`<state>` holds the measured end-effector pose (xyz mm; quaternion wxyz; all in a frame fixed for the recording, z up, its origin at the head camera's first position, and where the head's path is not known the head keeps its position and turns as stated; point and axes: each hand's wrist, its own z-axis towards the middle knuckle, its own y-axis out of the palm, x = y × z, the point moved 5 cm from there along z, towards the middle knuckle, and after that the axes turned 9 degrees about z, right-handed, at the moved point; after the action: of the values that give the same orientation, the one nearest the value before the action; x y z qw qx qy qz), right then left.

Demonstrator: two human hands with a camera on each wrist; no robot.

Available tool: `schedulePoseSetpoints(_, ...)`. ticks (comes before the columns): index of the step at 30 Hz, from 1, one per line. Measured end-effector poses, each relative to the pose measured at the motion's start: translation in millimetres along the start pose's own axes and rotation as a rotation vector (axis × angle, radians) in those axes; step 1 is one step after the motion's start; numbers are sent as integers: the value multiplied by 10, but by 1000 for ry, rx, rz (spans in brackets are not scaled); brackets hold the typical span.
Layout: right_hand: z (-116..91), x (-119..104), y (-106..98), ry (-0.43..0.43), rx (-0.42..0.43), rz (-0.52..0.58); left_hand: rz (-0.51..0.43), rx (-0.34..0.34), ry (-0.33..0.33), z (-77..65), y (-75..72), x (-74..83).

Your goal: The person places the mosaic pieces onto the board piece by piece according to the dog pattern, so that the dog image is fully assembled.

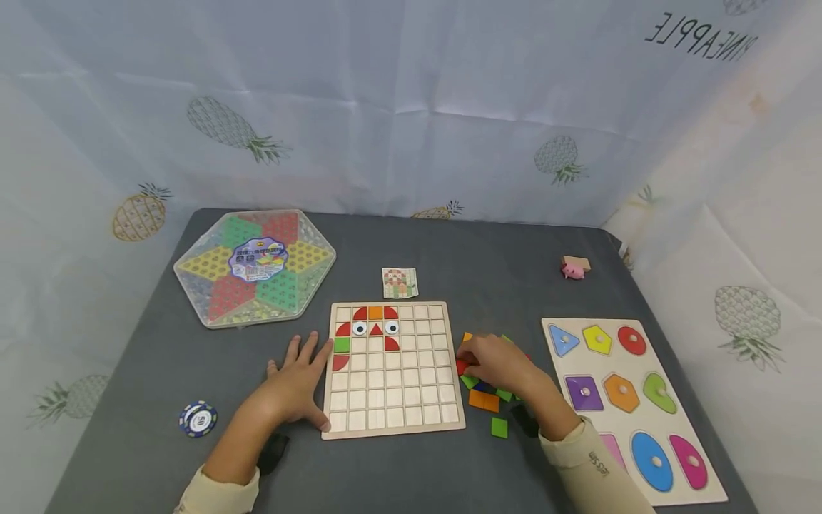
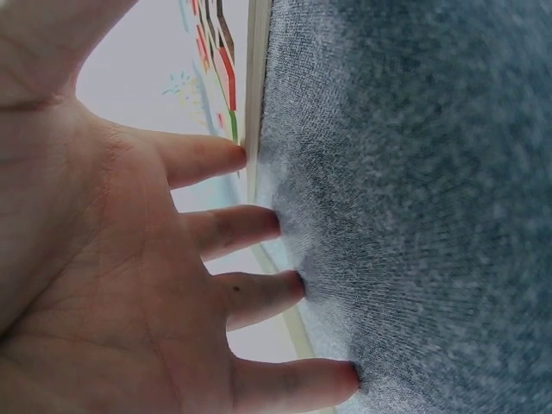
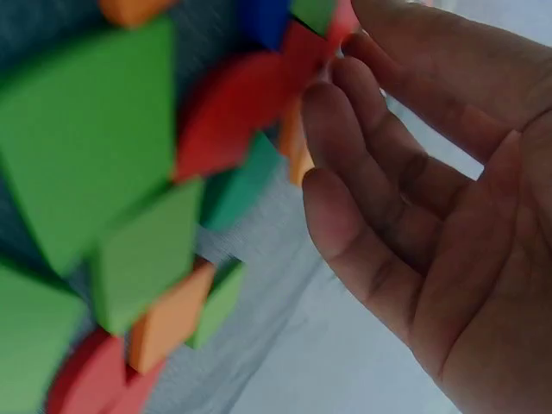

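Note:
A wooden grid board (image 1: 411, 400) lies flat, with red, orange and green pieces and two eye tiles (image 1: 359, 328) set in its upper left. My left hand (image 1: 292, 389) is spread at the board's left edge, thumb near the lower corner; in the left wrist view its fingertips (image 2: 289, 285) rest on the grey cloth and board edge. My right hand (image 1: 497, 363) is over the loose pieces right of the board. Its thumb and index fingertips pinch a red piece (image 1: 461, 366); the other fingers curl loosely above green, red and orange pieces (image 3: 138, 267).
A small picture card (image 1: 399, 283) lies behind the board. Back left is a hexagonal game box (image 1: 257, 268); poker chips (image 1: 198, 419) lie front left. A knob puzzle board (image 1: 616, 421) is at the right, with a pink pig figure (image 1: 573, 270) behind it.

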<state>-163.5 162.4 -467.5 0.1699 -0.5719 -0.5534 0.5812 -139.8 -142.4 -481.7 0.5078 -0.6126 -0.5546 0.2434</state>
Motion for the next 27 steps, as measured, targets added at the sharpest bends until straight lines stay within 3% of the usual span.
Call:
schedulePoseSetpoints(8,16,-36,62,-68,23,31,-2,-2,-31,9,47,-6)
schedulePoseSetpoints(14,8,-23,31,-57,10,49,9,3,-18,27,33,-10)
schedulePoseSetpoints(17,10,-47,-36,-34,56,52,4,4,-8,29,8,0)
schedulePoseSetpoints(22,128,-290,-105,-117,163,72,11,3,-12,27,5,-5)
schedulePoseSetpoints(25,242,-462,-44,-166,139,123,12,2,-16,24,18,-12)
schedulePoseSetpoints(27,316,-542,21,-156,96,170,9,2,-17,22,23,-12)
